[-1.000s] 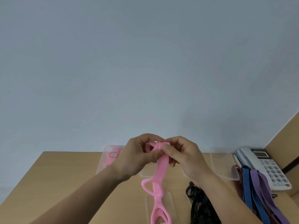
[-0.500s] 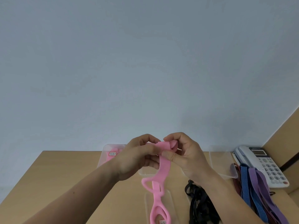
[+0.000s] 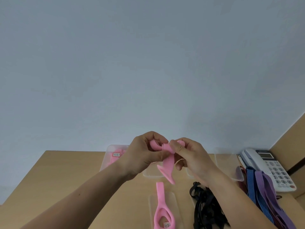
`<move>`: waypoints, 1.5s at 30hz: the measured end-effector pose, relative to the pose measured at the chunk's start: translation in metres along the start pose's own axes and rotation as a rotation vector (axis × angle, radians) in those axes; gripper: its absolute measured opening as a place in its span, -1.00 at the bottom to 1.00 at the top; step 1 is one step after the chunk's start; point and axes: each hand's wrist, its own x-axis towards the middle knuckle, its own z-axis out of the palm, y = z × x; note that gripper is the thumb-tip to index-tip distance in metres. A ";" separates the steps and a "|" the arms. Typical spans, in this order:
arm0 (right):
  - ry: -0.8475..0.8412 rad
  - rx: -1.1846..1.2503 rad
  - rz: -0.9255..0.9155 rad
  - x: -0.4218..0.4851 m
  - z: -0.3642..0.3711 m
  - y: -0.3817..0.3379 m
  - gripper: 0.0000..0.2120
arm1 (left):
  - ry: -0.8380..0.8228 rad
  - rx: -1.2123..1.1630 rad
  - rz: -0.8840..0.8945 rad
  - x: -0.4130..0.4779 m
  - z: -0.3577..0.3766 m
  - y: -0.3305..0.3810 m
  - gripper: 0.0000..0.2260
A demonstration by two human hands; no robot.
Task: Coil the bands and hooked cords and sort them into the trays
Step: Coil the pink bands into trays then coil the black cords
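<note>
Plain blue-grey wall (image 3: 148, 63) behind a wooden bench (image 3: 66, 179), nothing fancy. Both hands are up over the middle of the bench. The left hand (image 3: 145, 156) and right hand (image 3: 191, 159) each pinch the top end of the pink band (image 3: 167, 164), fingers curled round it, thumbs nearly meeting.

A second ago that end was only folded over and the strap hung straight down. Now it's turned into a small fat curl between the hands, and the hanging part looks shorter and kicked out at an angle. So I'd say the coil has properly started, with most of the length still to go.

The band looks soft and rubbery, flat and wide, with looped openings lower down. Its bottom stretch lies on a clear flat tray (image 3: 172, 204) at the near edge, though I can't tell where it joins the hanging bit.

Further out there's a labelled tray (image 3: 105, 162) with pink inside toward the far left, black cords (image 3: 206, 210) piled by the near edge, then striped bands (image 3: 254, 187) and a phone (image 3: 270, 164) along the right edge
</note>
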 end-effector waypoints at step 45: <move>0.079 0.081 -0.032 -0.007 -0.001 -0.002 -0.71 | -0.108 0.016 -0.109 0.002 0.000 -0.003 -0.60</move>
